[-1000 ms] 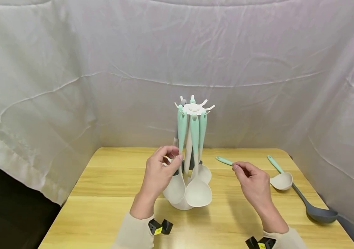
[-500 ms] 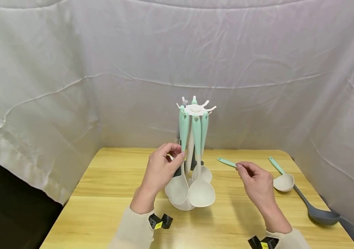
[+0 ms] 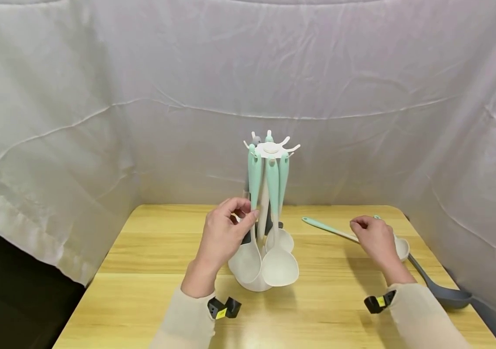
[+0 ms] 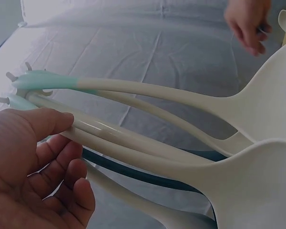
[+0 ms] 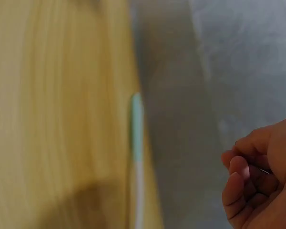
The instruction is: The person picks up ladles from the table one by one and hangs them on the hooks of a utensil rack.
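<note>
A white rack [image 3: 270, 149] with hooks stands on the table, several mint-handled utensils hanging from it. My left hand [image 3: 226, 230] pinches the shaft of a hanging white spoon [image 3: 248, 265] at the rack's front left; thumb and forefinger meet on it in the left wrist view. Beside that spoon hangs a white ladle [image 3: 280, 268]. My right hand [image 3: 376, 240] hovers over the right of the table, fingers loosely curled around nothing. A mint-handled utensil [image 3: 323, 226] lies below and left of it, its far end hidden by the hand.
Right of the right hand lies a utensil with a white bowl [image 3: 402, 248], partly covered by the hand. A dark grey ladle [image 3: 448, 296] lies near the right edge of the wooden table [image 3: 152, 310]. Grey cloth [image 3: 317, 72] hangs behind and at the sides.
My right hand has moved right and slightly back, off the handle of the lying mint-handled utensil, more of which now shows. The left hand keeps its place on the hanging spoon.
</note>
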`<state>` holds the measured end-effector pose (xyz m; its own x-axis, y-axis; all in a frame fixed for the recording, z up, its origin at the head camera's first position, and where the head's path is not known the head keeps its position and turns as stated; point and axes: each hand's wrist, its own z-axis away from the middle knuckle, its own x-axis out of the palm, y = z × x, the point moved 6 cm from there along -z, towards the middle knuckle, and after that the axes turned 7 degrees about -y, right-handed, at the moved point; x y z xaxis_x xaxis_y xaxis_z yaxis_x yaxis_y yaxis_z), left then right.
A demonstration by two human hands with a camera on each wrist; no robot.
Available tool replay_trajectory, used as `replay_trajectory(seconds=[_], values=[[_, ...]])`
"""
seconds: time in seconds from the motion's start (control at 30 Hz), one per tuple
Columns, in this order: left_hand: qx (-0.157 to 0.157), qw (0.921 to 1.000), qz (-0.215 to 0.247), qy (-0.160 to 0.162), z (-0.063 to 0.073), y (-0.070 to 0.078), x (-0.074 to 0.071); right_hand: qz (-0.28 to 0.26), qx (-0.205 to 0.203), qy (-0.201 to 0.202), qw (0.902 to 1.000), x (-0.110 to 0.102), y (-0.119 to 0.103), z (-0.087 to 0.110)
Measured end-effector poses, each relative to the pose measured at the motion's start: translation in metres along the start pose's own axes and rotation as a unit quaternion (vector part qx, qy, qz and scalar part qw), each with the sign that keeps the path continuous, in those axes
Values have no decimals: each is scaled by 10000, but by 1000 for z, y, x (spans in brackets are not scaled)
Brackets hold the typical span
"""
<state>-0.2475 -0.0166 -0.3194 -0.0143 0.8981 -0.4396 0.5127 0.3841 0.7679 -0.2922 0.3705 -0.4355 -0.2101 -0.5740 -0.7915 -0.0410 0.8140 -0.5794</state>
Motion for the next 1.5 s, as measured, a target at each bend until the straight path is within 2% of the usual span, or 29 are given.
replay_trajectory(seconds=[0.13,0.27,0.53,0.9,1.17,1.33,1.5], values=[[-6,10000,-6,32,0,-1,-2,415,92,-652,9970,23,20,-23],[5,10000,-1,49,0,-1,-2,860,143,-1062,9905,41,33,-38],[47,9999,31,84,1,-1,-2,1305,312,-1660,9770,64,51,-43],[46,9998,123,120,4,-2,0,1946,-25,-1578,9681,75,52,-46],[-4,9999,69,93,3,-1,1,2255,-142,-1482,9628,74,53,-46],[-4,9999,43,112,3,-2,0,2241,-220,-1368,9647,69,49,-43],[-31,9999,37,107,3,-2,0,2072,-285,-1141,9712,60,43,-40]])
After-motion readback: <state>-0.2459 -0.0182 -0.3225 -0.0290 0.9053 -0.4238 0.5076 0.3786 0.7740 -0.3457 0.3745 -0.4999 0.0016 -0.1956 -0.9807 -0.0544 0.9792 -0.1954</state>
